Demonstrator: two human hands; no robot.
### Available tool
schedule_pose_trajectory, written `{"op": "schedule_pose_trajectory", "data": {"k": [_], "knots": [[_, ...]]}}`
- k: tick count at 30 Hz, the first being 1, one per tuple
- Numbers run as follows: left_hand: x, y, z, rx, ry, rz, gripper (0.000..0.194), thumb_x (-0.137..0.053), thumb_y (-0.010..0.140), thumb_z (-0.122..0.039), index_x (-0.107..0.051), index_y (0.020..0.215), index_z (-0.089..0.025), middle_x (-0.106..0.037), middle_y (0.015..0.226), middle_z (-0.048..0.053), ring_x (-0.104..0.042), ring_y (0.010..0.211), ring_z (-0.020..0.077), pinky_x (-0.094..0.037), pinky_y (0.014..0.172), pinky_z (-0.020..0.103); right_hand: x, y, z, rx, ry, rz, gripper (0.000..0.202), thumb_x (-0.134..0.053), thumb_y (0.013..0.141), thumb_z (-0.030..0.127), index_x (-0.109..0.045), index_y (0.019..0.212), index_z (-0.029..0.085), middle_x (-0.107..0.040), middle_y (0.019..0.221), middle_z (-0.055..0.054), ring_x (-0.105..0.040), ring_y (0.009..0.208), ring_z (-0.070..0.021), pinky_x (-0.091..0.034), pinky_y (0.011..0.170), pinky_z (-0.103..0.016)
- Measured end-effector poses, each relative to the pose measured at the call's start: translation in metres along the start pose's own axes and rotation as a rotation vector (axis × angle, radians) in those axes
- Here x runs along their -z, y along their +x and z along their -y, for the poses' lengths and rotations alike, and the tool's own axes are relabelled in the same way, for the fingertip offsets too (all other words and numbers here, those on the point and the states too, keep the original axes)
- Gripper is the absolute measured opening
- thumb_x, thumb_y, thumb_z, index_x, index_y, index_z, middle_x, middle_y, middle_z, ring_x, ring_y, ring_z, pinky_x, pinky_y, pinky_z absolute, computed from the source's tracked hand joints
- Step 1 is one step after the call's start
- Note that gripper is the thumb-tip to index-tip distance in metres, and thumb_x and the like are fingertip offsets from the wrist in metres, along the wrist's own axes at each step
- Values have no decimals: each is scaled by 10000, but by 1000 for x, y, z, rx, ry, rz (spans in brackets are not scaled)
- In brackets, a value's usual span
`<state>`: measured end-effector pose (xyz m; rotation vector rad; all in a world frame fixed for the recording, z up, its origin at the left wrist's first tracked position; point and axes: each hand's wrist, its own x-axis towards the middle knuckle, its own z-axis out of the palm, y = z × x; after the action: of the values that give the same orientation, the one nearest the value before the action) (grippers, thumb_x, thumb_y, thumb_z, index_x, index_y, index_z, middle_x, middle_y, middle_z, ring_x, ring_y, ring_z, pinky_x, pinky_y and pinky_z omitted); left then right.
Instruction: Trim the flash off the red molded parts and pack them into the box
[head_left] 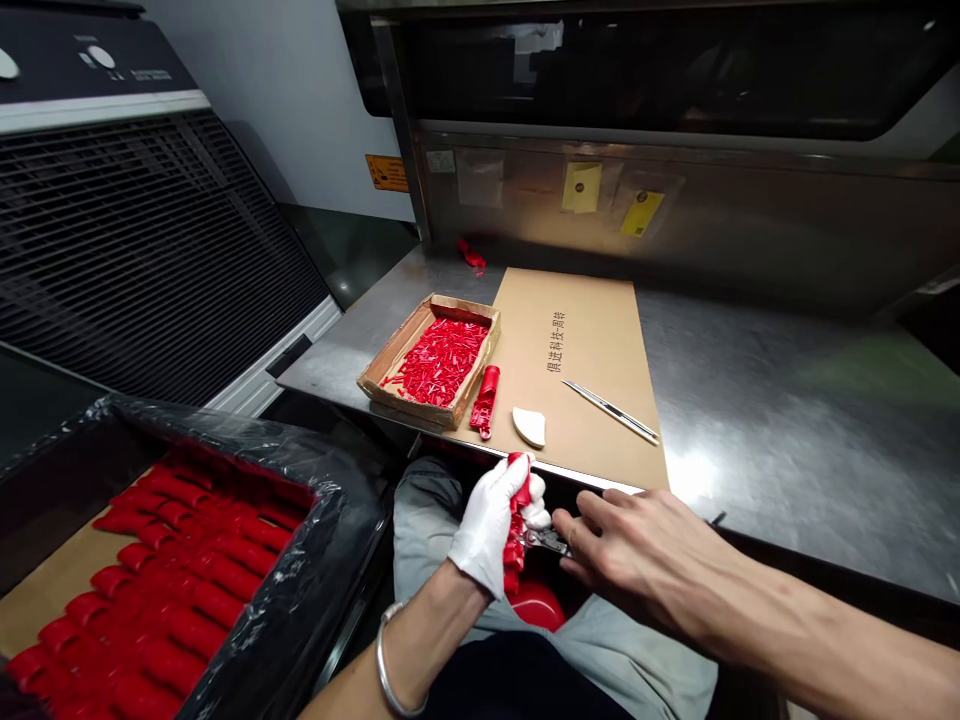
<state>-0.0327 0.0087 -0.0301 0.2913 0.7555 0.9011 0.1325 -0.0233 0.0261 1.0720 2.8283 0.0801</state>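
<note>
Your white-gloved left hand (491, 515) is wrapped around a ridged red plastic part (515, 535) above your lap; your bare right hand (615, 535) clasps metal pliers (547, 541) against it. Past the surface's (750, 430) near edge lie a cardboard box (412, 408) of red slivers (446, 360), a pale wedge (529, 427) and a slim knife (611, 411); shiny steel stretches right.

The left hand (491, 515) wears a white glove (480, 535) — close-fitting, lightly wrinkled, ending at the wrist. Above it sits a bracelet (382, 660), a smooth, shiny silver band, rounded in shape. The right hand (626, 540) is ungloved, and both forearms (780, 605) are free of sleeves. The trousers (641, 655) are pale grey-blue with soft creases; the top (517, 680) is very dark — nearly black.
</note>
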Motion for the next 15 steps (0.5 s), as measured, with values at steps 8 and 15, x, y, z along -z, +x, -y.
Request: {"op": "schedule_pose_trajectory", "data": {"k": [8,15], "knots": [[3,-5,-14,-32,9,69,330,-714,798,-367,-434,775,-195,-393,581,-75,-324,454,45,-262,428,173,22,15,1,-51,73,71,233,-435,974,392,-544,1023,192,-531,876,-71,-497,717,-233,-335,612,-363],[2,-7,-12,-219,-57,-102,305,-744,767,-352,-482,783,-197,-386,594,-62,-345,469,53,-281,438,193,23,29,7,-51,-51,50,197,-566,898,329,-587,1022,177,-556,875,-94,-496,725,-246,-318,608,-363]]}}
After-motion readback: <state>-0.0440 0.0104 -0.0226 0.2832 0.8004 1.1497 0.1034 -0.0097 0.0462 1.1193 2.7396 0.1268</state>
